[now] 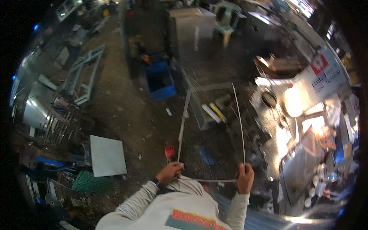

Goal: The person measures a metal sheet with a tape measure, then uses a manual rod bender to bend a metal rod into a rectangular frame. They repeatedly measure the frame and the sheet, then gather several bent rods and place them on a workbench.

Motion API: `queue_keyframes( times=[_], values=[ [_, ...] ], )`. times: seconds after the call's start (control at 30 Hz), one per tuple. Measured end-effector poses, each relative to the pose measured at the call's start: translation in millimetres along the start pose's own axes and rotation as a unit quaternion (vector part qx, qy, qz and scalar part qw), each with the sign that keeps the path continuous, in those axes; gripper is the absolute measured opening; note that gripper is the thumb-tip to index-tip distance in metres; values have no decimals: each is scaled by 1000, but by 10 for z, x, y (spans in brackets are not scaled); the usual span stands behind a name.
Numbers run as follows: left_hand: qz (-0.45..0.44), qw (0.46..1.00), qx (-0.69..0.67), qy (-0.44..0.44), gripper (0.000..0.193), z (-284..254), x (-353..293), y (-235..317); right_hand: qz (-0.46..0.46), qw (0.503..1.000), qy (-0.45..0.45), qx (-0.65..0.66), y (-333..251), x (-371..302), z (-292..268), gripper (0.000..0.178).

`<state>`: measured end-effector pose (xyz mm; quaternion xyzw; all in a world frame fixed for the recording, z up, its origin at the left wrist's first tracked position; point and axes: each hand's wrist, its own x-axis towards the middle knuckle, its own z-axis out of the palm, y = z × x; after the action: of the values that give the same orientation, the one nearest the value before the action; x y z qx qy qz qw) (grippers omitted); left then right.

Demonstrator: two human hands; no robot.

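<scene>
A thin, pale four-sided frame [241, 126] of narrow strips is held out in front of my body. At its near left corner my left hand [170, 172] is closed round the strip. My right hand [245, 178] grips the near right corner, fingers wrapped over it. The near strip runs between both hands, just in front of my waist. The far side lies over a grey metal sheet or box edge, and I cannot tell whether it touches. What the frame is made of does not show.
On the floor ahead stands a blue crate [160, 82]. A white panel [107, 156] and green mesh [91, 182] lie at left, with a pale metal frame [86, 75] beyond. At right is a cluttered bench with a white printed board [321, 78]. A plastic chair [227, 17] stands far back.
</scene>
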<state>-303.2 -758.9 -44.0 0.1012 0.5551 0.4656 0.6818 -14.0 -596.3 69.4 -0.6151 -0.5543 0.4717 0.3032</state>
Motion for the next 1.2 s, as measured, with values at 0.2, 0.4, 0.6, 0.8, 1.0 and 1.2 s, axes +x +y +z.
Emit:
queue_keyframes(
  times=[0.2,0.4,0.6,0.8,1.0,1.2],
  values=[
    [37,977,173,116,48,-1152,397,625,114,979,-84,-149,94,362,1193,24],
    [26,982,144,119,41,-2285,940,1476,-68,975,-44,-209,733,1132,2490,27],
    [104,978,140,115,38,-2729,1770,2771,17,994,-60,-92,-761,1775,3283,22],
    [161,952,260,-9,38,-2217,3554,4324,34,996,70,39,-713,3176,3515,23],
    [110,980,168,-11,34,-1877,5832,5268,33,961,236,139,-192,5261,4383,24],
    [178,976,125,26,41,-2500,8374,5435,104,943,271,164,516,7107,5694,21]
  ],
)
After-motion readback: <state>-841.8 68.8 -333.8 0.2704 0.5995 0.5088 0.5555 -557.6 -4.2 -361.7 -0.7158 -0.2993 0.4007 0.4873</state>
